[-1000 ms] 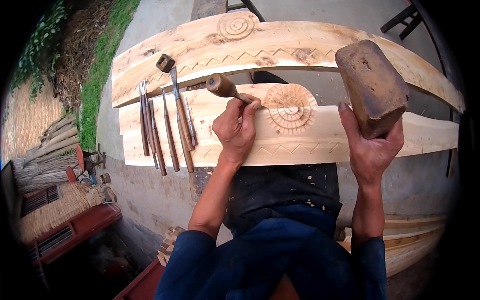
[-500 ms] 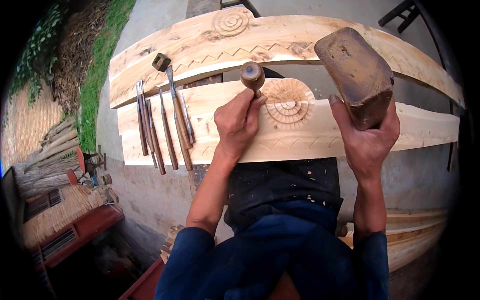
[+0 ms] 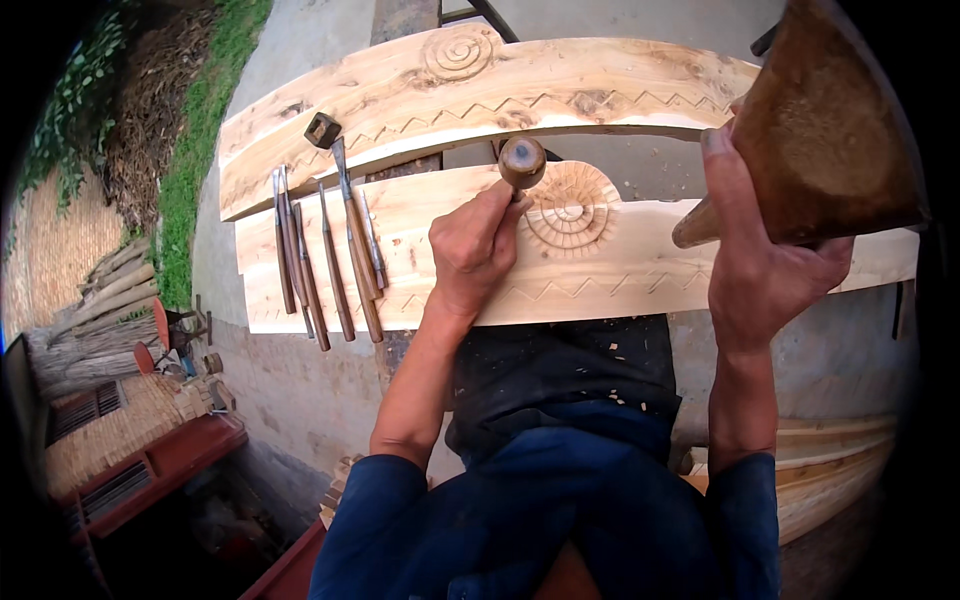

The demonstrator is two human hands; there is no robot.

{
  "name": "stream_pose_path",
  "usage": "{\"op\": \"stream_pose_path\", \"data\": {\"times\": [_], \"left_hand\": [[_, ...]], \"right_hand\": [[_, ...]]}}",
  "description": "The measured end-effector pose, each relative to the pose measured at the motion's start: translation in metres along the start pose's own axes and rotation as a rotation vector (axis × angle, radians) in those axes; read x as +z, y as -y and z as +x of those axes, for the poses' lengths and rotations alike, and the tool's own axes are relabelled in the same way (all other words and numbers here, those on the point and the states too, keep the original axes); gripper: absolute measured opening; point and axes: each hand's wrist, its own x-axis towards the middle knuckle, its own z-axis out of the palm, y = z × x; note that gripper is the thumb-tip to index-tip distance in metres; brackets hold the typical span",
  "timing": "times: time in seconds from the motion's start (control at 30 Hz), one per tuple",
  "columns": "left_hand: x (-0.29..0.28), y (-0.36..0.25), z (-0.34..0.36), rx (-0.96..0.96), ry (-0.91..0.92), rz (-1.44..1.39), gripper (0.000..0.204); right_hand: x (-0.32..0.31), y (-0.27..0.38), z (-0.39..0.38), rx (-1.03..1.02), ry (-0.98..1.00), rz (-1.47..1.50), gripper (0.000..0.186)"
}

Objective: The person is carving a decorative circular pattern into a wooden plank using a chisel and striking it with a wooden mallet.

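Swung up and rightward since half a second ago, your mallet (image 3: 830, 150), brown and worn, looms larger; your right hand (image 3: 757, 278) is clamped on it. Your left hand (image 3: 468, 250) is closed around a chisel (image 3: 522, 163), its round end facing you, beside the carved circle (image 3: 572, 212) on the near board (image 3: 650, 236). Loose tools (image 3: 336, 270) lie farther left; beyond sits another board (image 3: 570, 68).

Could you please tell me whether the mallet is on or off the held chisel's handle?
Off: the right hand holds the mallet well to the right of the chisel's handle, with carved board showing between them.
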Motion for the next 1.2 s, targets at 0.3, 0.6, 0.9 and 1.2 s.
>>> {"op": "stream_pose_path", "data": {"times": [0.3,0.6,0.9,1.2], "left_hand": [[0.0,-0.003,0.004,0.027,0.023,-0.015,0.033],[0.01,0.0,-0.011,0.018,-0.12,-0.052,0.03],[0.013,-0.007,-0.015,-0.345,-0.397,-0.264,0.005],[0.013,0.003,-0.025,-0.217,-0.233,-0.104,0.012]], "right_hand": [[0.0,0.01,0.007,-0.049,0.027,-0.106,0.063],[-0.014,-0.005,-0.009,-0.104,0.085,-0.252,0.061],[-0.039,-0.02,-0.038,0.238,0.005,-0.167,0.047],[-0.035,-0.02,-0.034,0.269,0.004,-0.115,0.044]]}}
